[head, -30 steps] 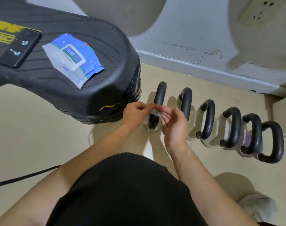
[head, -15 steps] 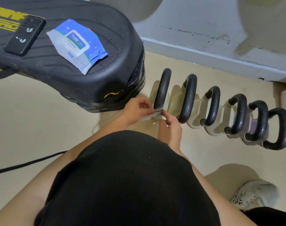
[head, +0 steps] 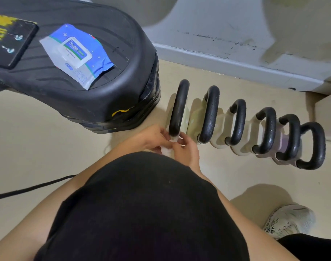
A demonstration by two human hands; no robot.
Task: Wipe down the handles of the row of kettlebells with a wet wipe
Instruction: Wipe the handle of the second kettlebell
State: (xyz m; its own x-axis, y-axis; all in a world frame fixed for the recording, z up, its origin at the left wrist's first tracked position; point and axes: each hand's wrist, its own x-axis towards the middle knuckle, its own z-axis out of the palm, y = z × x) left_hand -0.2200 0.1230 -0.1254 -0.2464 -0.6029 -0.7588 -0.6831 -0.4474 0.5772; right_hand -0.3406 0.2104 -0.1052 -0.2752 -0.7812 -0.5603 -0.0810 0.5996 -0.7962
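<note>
Head view: how many kettlebells do you count?
— Six, in one row on the floor. Take the first kettlebell, the leftmost, as the mark.
— And the wet wipe?
— One, against the near foot of the first kettlebell's handle. Both the left hand and the right hand pinch it with curled fingers, one on each side of that handle.
— Anything else?
— Just left of the first kettlebell, one black machine carries one wipes pack and one phone. One white shoe lies well to its right, and one black cable well to its left.
</note>
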